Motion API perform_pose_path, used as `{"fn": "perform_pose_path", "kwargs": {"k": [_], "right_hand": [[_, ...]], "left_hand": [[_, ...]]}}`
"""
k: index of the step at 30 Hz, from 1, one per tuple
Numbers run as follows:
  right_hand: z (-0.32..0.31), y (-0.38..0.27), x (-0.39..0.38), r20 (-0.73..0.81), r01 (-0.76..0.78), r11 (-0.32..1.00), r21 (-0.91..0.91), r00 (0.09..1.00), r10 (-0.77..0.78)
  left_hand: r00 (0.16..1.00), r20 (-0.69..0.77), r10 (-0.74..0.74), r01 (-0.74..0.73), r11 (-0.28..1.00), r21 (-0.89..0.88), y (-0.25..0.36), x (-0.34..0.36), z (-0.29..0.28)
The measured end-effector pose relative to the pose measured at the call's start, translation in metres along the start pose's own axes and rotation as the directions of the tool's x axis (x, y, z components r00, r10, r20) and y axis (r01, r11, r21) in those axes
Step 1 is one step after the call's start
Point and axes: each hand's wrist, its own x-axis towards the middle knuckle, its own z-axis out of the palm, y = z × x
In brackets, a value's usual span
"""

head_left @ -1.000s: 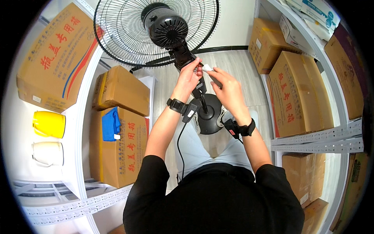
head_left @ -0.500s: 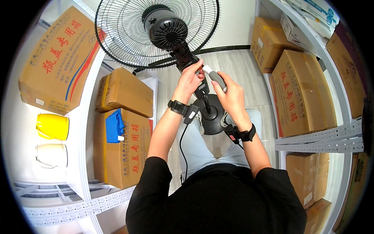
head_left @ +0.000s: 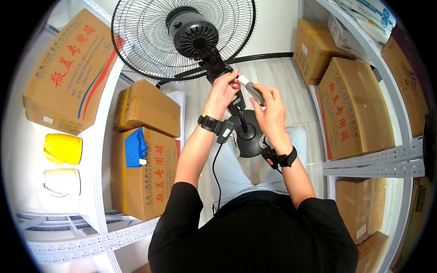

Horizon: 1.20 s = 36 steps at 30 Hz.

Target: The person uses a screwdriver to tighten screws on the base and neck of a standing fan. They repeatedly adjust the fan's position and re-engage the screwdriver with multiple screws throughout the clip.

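Note:
A black pedestal fan (head_left: 196, 40) stands ahead of me, its wire cage at the top and its round base (head_left: 251, 144) on the floor between my feet. My left hand (head_left: 222, 93) is at the fan's neck just below the motor housing, fingers pinched together; what they hold, if anything, is hidden. In my right hand (head_left: 272, 109) is a screwdriver (head_left: 253, 91) with a grey and white handle, held by the fingers around its grey end. The screwdriver slants up and left toward my left fingertips, and its tip is hidden there.
Shelves on both sides hold cardboard boxes (head_left: 357, 109). On the left shelf are a yellow jug (head_left: 63, 149) and a white jug (head_left: 63, 183). A blue cloth (head_left: 135, 148) lies over a box (head_left: 150, 191). Each wrist wears a black strap with a small device.
My right fingers have shifted on the screwdriver handle, and the thumb has moved slightly down. My left hand stays at the fan's neck. The whole view has shifted a little.

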Motion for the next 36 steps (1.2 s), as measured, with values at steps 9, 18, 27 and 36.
{"fn": "perform_pose_path", "kwargs": {"k": [9, 18, 27, 36], "right_hand": [[-0.004, 0.001, -0.001, 0.072, 0.005, 0.995, -0.103, 0.997, 0.003], [0.003, -0.006, -0.002, 0.126, -0.389, 0.921, 0.002, 0.914, 0.385], [-0.007, -0.016, 0.007, 0.094, -0.163, 0.982, -0.094, 0.981, 0.172], [-0.003, -0.01, 0.004, 0.032, -0.144, 0.99, 0.01, 0.989, 0.144]], "left_hand": [[0.999, 0.004, -0.039, 0.039, 0.999, -0.03, -0.001, 0.0, 0.007], [1.0, 0.0, -0.019, 0.019, 0.999, -0.041, 0.0, 0.001, -0.003], [1.0, -0.011, -0.02, 0.019, 0.999, -0.034, 0.004, -0.002, 0.004], [1.0, -0.029, -0.006, 0.007, 0.999, 0.043, 0.004, -0.002, 0.0]]}}
